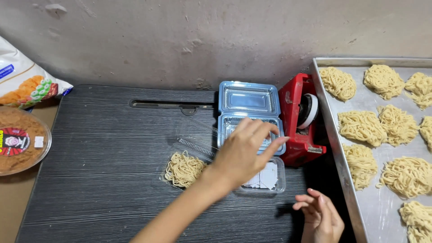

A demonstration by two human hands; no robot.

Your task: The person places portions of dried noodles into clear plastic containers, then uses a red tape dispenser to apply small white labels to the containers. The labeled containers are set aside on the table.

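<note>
My left hand (245, 152) reaches across the black table (99, 153), fingers spread, over the lower half of an open clear clamshell box (249, 100). Its fingertips are close to the red tape dispenser (294, 135), and it holds nothing that I can see. Beside my wrist, a nest of yellow noodles (183, 168) lies in a clear plastic container. Partly under my hand is a small clear tub of white paper slips (269, 180). My right hand (319, 217) hovers empty near the table's front right, fingers loosely apart.
A metal tray (342, 162) with several noodle nests fills the right side. At the far left stand a round lidded tub of brown food (20, 141) and a printed snack bag (24, 81). A bare wall runs behind the table.
</note>
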